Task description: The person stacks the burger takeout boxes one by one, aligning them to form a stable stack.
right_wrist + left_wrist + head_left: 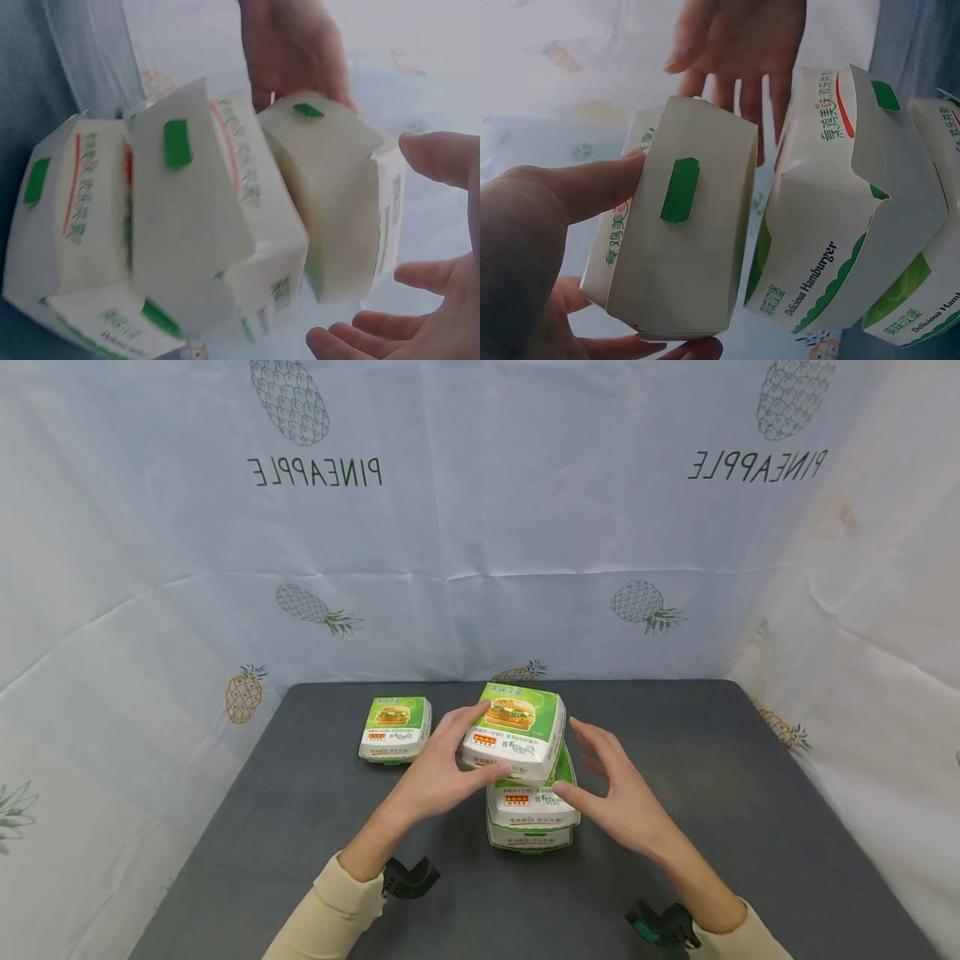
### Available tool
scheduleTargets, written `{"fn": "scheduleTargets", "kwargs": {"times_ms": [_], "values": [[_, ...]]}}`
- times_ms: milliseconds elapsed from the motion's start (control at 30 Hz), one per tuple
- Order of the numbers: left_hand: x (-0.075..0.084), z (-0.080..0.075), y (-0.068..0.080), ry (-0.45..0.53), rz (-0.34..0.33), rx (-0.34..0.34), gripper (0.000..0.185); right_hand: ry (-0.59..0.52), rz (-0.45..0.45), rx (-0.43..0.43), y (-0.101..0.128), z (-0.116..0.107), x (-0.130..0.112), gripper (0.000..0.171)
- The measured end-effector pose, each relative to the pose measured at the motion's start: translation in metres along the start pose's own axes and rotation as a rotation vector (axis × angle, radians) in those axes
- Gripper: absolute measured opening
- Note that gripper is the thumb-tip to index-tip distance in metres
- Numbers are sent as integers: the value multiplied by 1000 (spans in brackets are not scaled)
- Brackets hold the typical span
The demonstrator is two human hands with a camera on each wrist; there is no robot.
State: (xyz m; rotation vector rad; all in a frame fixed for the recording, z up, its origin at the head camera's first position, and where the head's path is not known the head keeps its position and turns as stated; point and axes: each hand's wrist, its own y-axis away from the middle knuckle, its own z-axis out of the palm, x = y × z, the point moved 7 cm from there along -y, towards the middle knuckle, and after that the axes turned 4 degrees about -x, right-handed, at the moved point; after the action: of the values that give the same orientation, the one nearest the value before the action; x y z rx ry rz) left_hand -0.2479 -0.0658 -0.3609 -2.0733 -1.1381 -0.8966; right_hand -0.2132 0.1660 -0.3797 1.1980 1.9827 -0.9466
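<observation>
My left hand [461, 752] grips a white and green burger box [517, 727] by its left side, thumb along the front edge. The box sits tilted right over a stack of two like boxes [534, 806]; whether it touches them is unclear. My right hand [600, 768] is open just right of the box, fingers spread and apart from it. The left wrist view shows the held box [679, 247] from below, between thumb [577, 187] and fingers, next to the stack [832, 225]. The right wrist view shows the held box [337, 195] between both hands.
A further burger box [395, 728] stands alone on the dark grey table [300, 827], left of the stack. A pale cloth with pineapple prints [480, 527] hangs behind and to both sides of the table.
</observation>
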Motion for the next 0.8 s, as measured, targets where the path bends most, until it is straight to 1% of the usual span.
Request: {"fn": "scheduleTargets", "kwargs": {"times_ms": [167, 267, 433, 600, 800], "values": [[3, 2, 1, 4, 1, -9, 87, -33, -44, 3, -6, 3, -11, 81], [5, 3, 2, 9, 13, -7, 86, -61, -41, 0, -8, 5, -13, 81], [9, 4, 3, 57, 27, 11, 81, -119, -34, 9, -9, 5, -15, 81], [11, 3, 5, 90, 68, 45, 75, -150, -40, 10, -10, 0, -16, 78], [13, 5, 9, 144, 110, 59, 69, -190, -71, -18, -9, -9, -12, 74]]}}
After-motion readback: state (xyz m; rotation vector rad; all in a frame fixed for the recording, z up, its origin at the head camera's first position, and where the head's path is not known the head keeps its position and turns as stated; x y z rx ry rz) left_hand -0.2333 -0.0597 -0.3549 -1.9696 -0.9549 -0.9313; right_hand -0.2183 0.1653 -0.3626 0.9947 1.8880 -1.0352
